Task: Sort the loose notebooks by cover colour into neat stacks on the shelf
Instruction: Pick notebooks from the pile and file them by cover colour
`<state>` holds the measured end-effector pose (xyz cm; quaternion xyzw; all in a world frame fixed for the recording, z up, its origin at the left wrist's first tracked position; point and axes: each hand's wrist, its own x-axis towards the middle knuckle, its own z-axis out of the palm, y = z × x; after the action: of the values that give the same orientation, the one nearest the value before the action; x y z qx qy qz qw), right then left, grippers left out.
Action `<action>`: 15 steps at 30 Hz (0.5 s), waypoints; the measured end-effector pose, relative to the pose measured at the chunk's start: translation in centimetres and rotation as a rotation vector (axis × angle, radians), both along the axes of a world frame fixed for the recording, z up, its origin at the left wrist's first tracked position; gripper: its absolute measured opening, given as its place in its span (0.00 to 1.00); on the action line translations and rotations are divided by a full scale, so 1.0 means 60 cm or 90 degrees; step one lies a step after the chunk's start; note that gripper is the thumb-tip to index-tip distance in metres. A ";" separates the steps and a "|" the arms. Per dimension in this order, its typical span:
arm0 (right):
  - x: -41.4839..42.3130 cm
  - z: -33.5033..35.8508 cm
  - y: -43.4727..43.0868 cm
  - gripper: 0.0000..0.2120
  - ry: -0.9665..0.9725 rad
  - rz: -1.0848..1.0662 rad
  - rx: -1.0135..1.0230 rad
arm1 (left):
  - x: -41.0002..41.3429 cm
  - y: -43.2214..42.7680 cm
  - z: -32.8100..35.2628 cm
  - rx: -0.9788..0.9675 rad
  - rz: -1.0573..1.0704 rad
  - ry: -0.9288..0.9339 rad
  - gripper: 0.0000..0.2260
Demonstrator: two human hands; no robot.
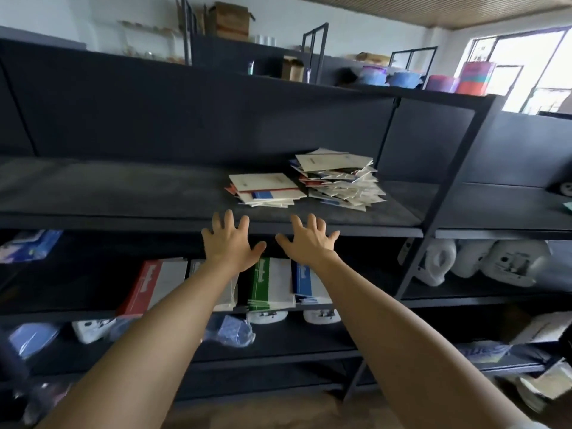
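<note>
We have both hands out in front of us, fingers spread and grasping nothing. The left hand (230, 241) and the right hand (309, 243) sit side by side at the front edge of the dark shelf (123, 193). We cannot tell whether the fingertips touch that edge.

The loose notebooks lie further back on this shelf, right of centre, in two untidy heaps that touch each other. The smaller heap (266, 188) is low and fanned out, with cream covers on top and red and blue edges showing beneath. The taller heap (340, 181) is skewed in every direction, again cream mixed with red and blue.

On the shelf below, just under our wrists, stand three squared-up stacks: a red stack (148, 286), a green stack (269, 283) and a blue stack (308, 278). We judge these to be colours already sorted, though we cannot be sure they belong to this job.

So we reckon the sorting is at best partly done. Both mixed heaps are left to pull apart, and neither hand has taken a notebook yet.
</note>
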<state>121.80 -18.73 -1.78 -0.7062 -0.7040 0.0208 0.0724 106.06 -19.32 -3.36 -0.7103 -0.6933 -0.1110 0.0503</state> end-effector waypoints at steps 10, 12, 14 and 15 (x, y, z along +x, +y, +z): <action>-0.099 0.039 0.206 0.30 0.011 -0.028 0.014 | -0.064 0.208 0.049 0.048 -0.097 0.027 0.31; -0.111 0.040 0.231 0.29 0.003 -0.025 0.012 | -0.083 0.241 0.044 0.041 -0.089 0.027 0.31; -0.117 0.035 0.255 0.29 -0.009 -0.022 -0.013 | -0.097 0.268 0.034 0.020 -0.079 0.023 0.30; -0.117 0.033 0.269 0.29 -0.010 -0.023 -0.023 | -0.103 0.280 0.029 0.011 -0.076 0.024 0.30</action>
<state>114.77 -2.61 0.19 -0.7200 -0.6913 0.0270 0.0547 99.91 -2.50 -1.62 -0.7519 -0.6476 -0.1064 0.0625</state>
